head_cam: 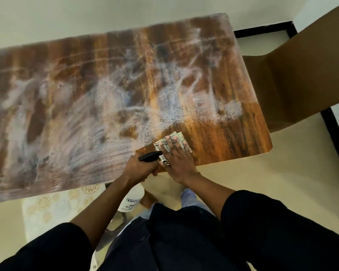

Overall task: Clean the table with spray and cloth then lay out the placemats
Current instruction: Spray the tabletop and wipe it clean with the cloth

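Observation:
A wooden table (213,61) is streaked with whitish wet smears and droplets over most of its top. My right hand (177,161) lies flat, fingers spread, pressing a folded checked cloth (177,137) onto the table near its front right corner. My left hand (143,166) grips the black trigger head of a white spray bottle (131,200). The bottle hangs below the table's front edge, its nozzle pointing right toward the cloth. A pale patterned mat (53,206) shows under the table's front edge at the left, partly hidden.
A brown chair (294,79) stands against the table's right end. Cream floor tiles with black border strips (335,137) lie on the right. My dark sleeves and legs fill the lower view.

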The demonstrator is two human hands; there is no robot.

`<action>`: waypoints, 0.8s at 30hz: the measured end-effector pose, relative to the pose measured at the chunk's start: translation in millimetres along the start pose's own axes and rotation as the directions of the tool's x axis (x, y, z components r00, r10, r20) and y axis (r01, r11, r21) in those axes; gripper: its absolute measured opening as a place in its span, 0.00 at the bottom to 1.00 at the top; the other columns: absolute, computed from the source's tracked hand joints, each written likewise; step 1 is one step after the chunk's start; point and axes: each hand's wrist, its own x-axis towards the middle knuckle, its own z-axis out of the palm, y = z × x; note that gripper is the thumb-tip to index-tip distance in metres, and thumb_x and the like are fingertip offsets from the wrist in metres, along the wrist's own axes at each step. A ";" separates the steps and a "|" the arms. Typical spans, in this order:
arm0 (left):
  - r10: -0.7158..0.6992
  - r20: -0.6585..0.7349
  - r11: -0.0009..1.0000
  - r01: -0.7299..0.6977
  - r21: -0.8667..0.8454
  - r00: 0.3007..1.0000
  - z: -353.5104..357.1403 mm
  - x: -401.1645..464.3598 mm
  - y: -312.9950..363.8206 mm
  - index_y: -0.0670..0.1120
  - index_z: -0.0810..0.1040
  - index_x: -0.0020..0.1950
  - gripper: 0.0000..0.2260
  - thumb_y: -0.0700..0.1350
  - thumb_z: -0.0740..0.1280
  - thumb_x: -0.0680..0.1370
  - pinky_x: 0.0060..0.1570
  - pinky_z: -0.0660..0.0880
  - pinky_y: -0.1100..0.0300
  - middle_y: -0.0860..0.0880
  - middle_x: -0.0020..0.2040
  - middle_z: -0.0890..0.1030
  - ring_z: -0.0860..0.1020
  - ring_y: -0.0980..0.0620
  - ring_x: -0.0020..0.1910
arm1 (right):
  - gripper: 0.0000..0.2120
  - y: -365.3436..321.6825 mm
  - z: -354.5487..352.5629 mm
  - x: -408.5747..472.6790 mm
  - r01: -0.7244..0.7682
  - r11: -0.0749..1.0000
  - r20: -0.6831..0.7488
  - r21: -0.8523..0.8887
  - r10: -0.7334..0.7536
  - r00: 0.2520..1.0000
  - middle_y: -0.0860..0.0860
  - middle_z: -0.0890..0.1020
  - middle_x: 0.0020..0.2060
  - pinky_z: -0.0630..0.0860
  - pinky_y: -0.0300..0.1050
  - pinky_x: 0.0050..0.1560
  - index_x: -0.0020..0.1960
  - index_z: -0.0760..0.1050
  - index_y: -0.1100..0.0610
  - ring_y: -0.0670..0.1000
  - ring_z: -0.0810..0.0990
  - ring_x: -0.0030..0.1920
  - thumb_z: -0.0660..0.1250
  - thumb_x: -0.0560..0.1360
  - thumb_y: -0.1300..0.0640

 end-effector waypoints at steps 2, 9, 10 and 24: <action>-0.030 -0.027 1.000 0.030 -0.008 0.999 -16.6 -4.8 -18.1 0.50 0.90 0.51 0.09 0.42 0.70 0.78 0.32 0.79 0.53 0.45 0.35 0.88 0.74 0.50 0.24 | 0.32 -26.6 6.9 5.6 0.090 0.996 0.039 -0.010 -0.089 0.995 0.48 0.34 0.83 0.33 0.60 0.80 0.84 0.40 0.45 0.53 0.29 0.81 0.40 0.83 0.37; -0.048 -0.054 0.997 0.045 -0.066 0.997 -51.3 -20.3 -78.7 0.46 0.89 0.56 0.10 0.41 0.71 0.79 0.27 0.76 0.56 0.45 0.36 0.88 0.72 0.51 0.21 | 0.32 -25.2 9.2 5.0 -0.026 1.000 -0.025 0.017 0.027 0.999 0.48 0.37 0.83 0.31 0.55 0.80 0.84 0.36 0.43 0.52 0.35 0.83 0.42 0.85 0.34; -0.052 -0.055 0.996 0.048 -0.072 0.997 -53.4 -21.5 -84.9 0.45 0.89 0.56 0.10 0.40 0.71 0.79 0.26 0.75 0.57 0.45 0.36 0.88 0.72 0.51 0.20 | 0.33 -20.7 7.7 4.2 -0.120 0.992 -0.056 0.047 0.122 0.991 0.47 0.37 0.82 0.31 0.54 0.80 0.84 0.36 0.43 0.52 0.36 0.83 0.43 0.84 0.34; -0.143 -0.264 0.975 0.089 -0.205 0.954 -100.7 -42.5 -159.6 0.48 0.87 0.35 0.08 0.48 0.71 0.72 0.40 0.83 0.39 0.46 0.33 0.86 0.84 0.37 0.35 | 0.36 -153.3 39.2 30.2 -0.237 0.971 -0.071 0.027 0.238 0.969 0.50 0.32 0.82 0.34 0.60 0.80 0.83 0.32 0.45 0.55 0.29 0.81 0.48 0.85 0.36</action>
